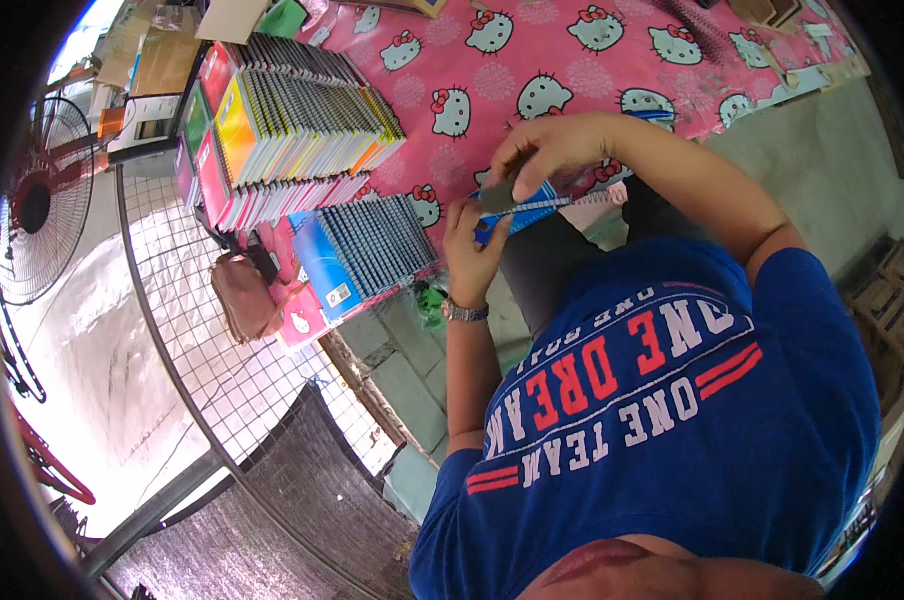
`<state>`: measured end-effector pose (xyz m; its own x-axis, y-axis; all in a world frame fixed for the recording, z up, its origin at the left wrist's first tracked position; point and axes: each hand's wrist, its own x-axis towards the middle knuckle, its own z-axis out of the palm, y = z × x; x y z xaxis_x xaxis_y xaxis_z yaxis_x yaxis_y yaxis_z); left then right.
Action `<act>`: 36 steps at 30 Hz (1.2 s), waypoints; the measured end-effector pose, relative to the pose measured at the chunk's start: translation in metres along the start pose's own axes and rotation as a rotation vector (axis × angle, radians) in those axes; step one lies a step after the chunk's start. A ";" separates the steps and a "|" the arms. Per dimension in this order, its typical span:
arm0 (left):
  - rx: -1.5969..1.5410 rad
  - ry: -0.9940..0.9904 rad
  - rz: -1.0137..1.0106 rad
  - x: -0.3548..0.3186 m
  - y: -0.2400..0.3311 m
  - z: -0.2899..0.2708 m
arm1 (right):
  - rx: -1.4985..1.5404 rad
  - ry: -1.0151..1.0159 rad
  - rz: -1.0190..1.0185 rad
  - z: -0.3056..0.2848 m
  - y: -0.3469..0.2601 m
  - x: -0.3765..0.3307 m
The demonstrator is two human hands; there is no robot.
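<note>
The spiral notebook (527, 208) has a blue cover and a coil of wire binding along one long edge, pale at its right end; it is held above the near edge of the surface (572, 70), which wears a pink cloth printed with white cartoon cats; the left hand (472, 248) has its grip closed on the notebook's left end, thumb up against the cover and fingers wrapped beneath, a metal wristwatch (464, 312) on that wrist; the right hand (542, 152) comes over from above, its grip narrow, fingertips pinched on a small dark grey piece (499, 196) pressed to the notebook's upper face just beside the left thumb; so the notebook lies between the two hands, under the right and in front of the left, clear of the surface; well apart to the left, stacks of spiral notebooks (302, 130) with colourful covers stand in fanned rows, and a blue fanned stack (367, 255) sits at the surface's corner; a standing fan (42, 200) is at the far left.
</note>
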<state>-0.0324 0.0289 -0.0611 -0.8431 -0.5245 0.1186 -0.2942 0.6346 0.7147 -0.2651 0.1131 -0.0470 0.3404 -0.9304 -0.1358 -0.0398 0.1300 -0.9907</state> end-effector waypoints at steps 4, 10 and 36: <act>-0.022 -0.021 -0.008 0.002 0.001 0.000 | 0.033 0.059 -0.052 -0.001 0.004 0.004; -0.038 0.001 -0.051 0.002 0.001 0.001 | 0.056 0.024 -0.036 0.000 0.006 0.006; -0.446 0.329 -0.230 -0.014 -0.022 0.012 | -1.023 0.872 0.025 -0.027 0.067 -0.051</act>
<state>-0.0195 0.0287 -0.0867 -0.5759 -0.8133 0.0828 -0.1757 0.2221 0.9591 -0.3103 0.1604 -0.1069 -0.3604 -0.8944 0.2648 -0.8461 0.1939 -0.4966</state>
